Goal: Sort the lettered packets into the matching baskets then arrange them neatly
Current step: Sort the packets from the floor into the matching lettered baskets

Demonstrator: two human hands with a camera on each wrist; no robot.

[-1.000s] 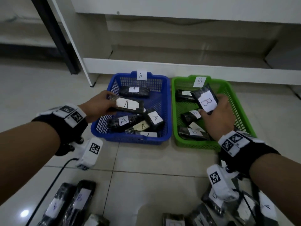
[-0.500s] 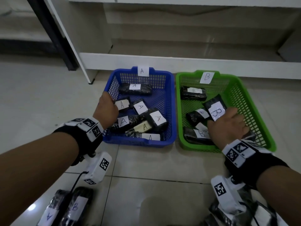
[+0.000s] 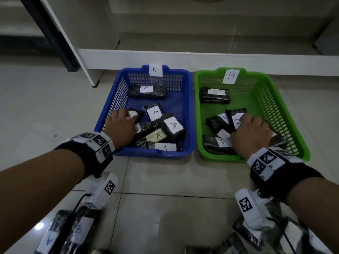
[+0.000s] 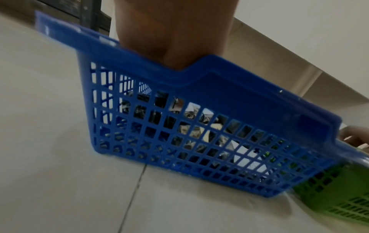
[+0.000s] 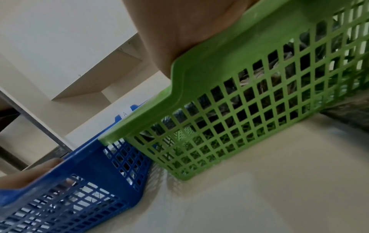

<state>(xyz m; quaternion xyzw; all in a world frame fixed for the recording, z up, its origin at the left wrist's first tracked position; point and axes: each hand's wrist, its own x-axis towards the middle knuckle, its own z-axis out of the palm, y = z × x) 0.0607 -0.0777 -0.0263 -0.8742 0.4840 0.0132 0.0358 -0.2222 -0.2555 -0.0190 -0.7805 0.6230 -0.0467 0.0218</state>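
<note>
- My left hand (image 3: pixel 120 128) is down inside the blue basket (image 3: pixel 189 110) at its near-left corner, fingers curled onto a black A packet (image 3: pixel 134 114), I judge to lay it flat; whether I grip it or only press on it I cannot tell
- My right hand (image 3: pixel 250 133) is in the green basket (image 3: pixel 286 114) near its front edge, fingers curled over a B packet (image 3: pixel 236 120) that leans on another B packet; how firmly I hold it is hidden
- Around my left hand the A packets lie crossed in a heap toward the front, one alone by the back wall
- The baskets stand side by side on the tiled floor (image 3: pixel 165 180), each with its letter card on the back rim
- More packets (image 3: pixel 78 230) wait unsorted on the floor by my wrists, so sorting is not done
</note>
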